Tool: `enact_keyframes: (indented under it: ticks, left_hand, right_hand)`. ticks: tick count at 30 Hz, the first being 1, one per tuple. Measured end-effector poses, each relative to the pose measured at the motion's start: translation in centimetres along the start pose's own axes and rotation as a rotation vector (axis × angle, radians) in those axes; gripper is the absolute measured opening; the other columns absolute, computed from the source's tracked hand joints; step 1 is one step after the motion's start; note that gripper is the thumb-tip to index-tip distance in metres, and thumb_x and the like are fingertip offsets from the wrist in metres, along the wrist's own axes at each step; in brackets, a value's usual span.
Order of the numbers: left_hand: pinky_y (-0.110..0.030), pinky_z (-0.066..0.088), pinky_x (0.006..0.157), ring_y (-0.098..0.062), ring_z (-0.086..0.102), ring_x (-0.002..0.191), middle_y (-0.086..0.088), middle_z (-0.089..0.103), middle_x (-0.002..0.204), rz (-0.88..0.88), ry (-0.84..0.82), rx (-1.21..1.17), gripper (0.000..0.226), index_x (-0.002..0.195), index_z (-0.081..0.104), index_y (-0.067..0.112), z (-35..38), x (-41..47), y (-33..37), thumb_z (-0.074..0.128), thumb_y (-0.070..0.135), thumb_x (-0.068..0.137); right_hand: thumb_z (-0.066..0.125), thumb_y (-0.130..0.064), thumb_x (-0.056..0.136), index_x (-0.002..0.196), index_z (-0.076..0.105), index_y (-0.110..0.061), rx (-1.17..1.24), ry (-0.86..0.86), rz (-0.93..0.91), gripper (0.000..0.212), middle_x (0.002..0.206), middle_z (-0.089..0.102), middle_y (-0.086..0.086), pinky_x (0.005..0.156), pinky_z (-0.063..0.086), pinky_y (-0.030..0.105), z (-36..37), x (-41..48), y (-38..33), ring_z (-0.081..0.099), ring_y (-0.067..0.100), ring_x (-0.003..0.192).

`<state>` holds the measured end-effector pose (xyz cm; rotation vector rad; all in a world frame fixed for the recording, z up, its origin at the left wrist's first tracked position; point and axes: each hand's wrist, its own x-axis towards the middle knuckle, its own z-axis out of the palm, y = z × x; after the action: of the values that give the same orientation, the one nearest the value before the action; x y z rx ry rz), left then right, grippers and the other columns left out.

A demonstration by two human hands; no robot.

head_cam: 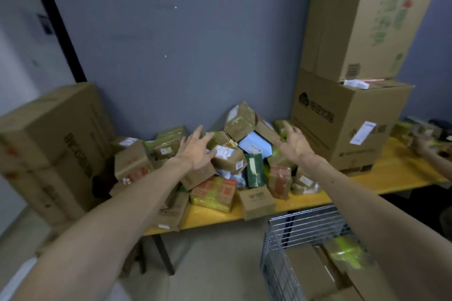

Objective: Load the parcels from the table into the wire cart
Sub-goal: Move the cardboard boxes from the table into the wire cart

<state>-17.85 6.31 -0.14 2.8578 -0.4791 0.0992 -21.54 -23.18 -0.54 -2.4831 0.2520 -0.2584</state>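
A heap of small cardboard parcels (227, 159) lies on the yellow table (396, 168) against the blue wall. Both my arms stretch out over it. My left hand (195, 151) hovers with fingers spread just left of a brown box with a white label (228, 156). My right hand (294, 142) is spread open to the right of the heap, near a light blue parcel (256, 145). Neither hand holds anything. The wire cart (293, 234) stands below the table's front edge at lower right, with brown boxes (308, 273) and a yellow-green bag (347, 254) inside.
Large cartons are stacked at the left (53, 139) and at the right on the table (349, 120), with a taller one (362, 17) on top. Another person's hand (422, 145) reaches in at the far right edge. A table leg (163, 252) stands on the grey floor.
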Motion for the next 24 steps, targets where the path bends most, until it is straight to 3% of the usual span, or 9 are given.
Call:
enact_keyframes:
  ticks: [7,24]
  left_hand:
    - [-0.045,0.016,0.122,-0.034,0.020,0.148,-0.011,0.007,0.165,-0.041,0.079,-0.038,0.065,0.154,0.026,0.031,-3.5,4.2,-4.7,0.052,0.047,0.098]
    - [-0.048,0.018,0.121,-0.034,0.015,0.150,-0.010,0.003,0.166,-0.153,0.140,-0.125,0.073,0.157,0.015,0.027,-5.4,23.1,-6.2,0.050,0.052,0.098]
  right_hand:
    - [0.048,-0.057,0.096,0.157,0.007,-0.022,-0.137,-0.008,-0.078,0.082,0.161,0.014,0.014,0.115,0.029,0.051,1.0,5.9,-5.4,0.021,0.038,0.145]
    - [0.049,-0.048,0.098,0.158,0.004,-0.022,-0.225,-0.041,-0.210,0.079,0.162,0.010,0.013,0.117,0.026,0.052,0.8,26.2,-5.6,0.018,0.036,0.147]
